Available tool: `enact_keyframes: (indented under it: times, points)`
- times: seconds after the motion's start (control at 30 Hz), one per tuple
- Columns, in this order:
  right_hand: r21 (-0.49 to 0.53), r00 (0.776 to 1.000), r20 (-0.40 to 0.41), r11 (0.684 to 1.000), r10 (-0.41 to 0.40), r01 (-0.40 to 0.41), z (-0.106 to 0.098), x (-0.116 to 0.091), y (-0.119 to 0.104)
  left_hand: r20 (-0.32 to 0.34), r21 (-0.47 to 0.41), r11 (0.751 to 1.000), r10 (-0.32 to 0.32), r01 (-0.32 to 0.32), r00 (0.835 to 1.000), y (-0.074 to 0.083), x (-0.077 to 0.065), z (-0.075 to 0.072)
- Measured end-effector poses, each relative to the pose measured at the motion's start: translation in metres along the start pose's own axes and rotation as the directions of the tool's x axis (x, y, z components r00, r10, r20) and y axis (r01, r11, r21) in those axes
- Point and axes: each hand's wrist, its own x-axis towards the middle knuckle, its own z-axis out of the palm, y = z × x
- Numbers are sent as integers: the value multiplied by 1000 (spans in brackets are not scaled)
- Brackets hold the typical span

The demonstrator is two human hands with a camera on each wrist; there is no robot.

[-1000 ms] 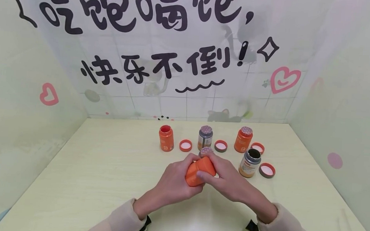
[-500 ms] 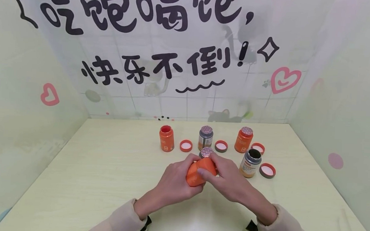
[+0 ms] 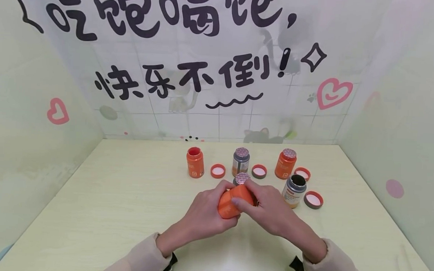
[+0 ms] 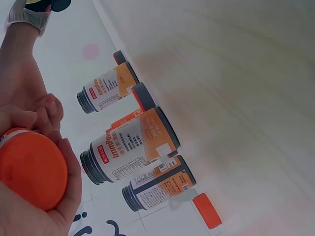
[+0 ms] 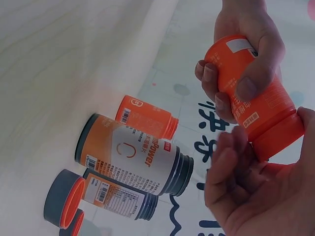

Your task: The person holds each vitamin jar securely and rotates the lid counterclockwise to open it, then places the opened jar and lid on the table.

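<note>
My left hand (image 3: 205, 212) grips the body of an orange pill bottle (image 3: 229, 205) in the middle of the head view. The bottle is tilted, its round base (image 4: 32, 169) facing the left wrist camera. At its other end my right hand (image 3: 272, 210) holds the orange cap (image 5: 279, 136) between thumb and fingers. In the right wrist view the cap sits on the bottle and the other right fingers curl loosely below it. Just behind the hands stands a white-and-orange bottle (image 5: 140, 155) with a patterned seal on its mouth (image 3: 242, 178), mostly hidden in the head view.
Behind stand an uncapped orange bottle (image 3: 195, 163), a sealed grey-necked bottle (image 3: 241, 163) and a sealed orange bottle (image 3: 285, 164). Right of the hands is an open-mouthed bottle (image 3: 293, 192). Loose caps lie beside them, including a red-rimmed cap (image 3: 313, 200). Walls bound the table (image 3: 125, 196).
My right hand shifts very slightly at the cap end of the bottle. The left hand, the held bottle and the things on the table stay in place.
</note>
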Motion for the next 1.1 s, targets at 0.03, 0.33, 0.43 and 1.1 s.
enact_keyframes:
  times: [0.03,0.33,0.43,1.1]
  points:
    - [4,1000,3,1000,-4,4,0,0,0,3,-12,1000,-2,2,1000,0,0,0]
    - [65,998,19,996,-57,56,-1,-2,-4,2,-87,996,-7,8,1000,1,-3,0]
    - [78,997,23,995,-71,69,-2,-2,-4,-5,-85,996,1,-2,1000,2,-4,0]
    - [167,983,30,970,-182,174,-4,1,5,-6,-23,999,37,-37,999,2,-1,-1]
